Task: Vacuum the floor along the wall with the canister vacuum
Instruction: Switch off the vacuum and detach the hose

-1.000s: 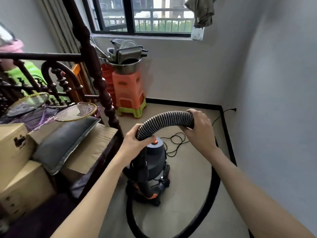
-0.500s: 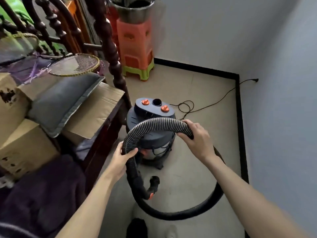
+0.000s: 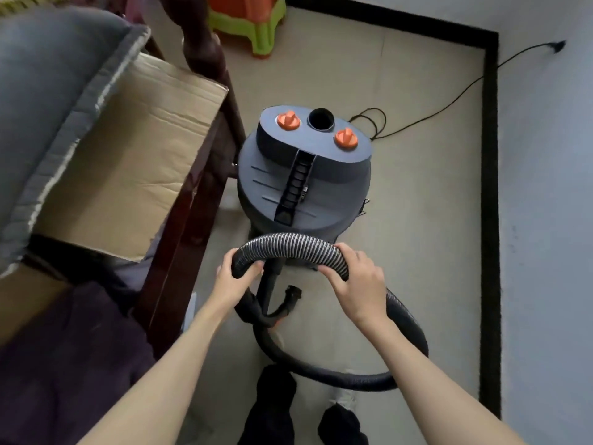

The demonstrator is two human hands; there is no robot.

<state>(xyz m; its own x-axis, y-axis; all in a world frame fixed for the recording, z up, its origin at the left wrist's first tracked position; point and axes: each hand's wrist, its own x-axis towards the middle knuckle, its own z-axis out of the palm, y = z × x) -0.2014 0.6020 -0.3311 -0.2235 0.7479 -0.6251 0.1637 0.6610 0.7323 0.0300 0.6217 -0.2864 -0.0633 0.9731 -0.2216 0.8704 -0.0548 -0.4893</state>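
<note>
the person stands over the vacuum, which sits on the floor between a dark wooden frame on the left and the wall on the right. the left hand curls round the hose where it bends down, and the right hand grips the same hose further along its arch. from the right hand the hose drops, sweeps in a loop near the person's feet, and comes back up under the left hand. a short black end piece pokes out below the arch, clear of the floor; whether it is the nozzle cannot be told.

the likely trouble is the loop. it lies just in front of the feet, so a step forward could land on it or snag it, and a tug might then tip the tall canister. the cord is a second risk: it runs from the wall to a loose coil on the floor just behind the vacuum, and pulling the canister along the black baseboard could drag it taut or roll over it. the gap is narrow, so swinging the hose could knock the frame or the cardboard lying on it. no suction end touches the floor yet, so cleaning along the wall seems not yet begun.
</note>
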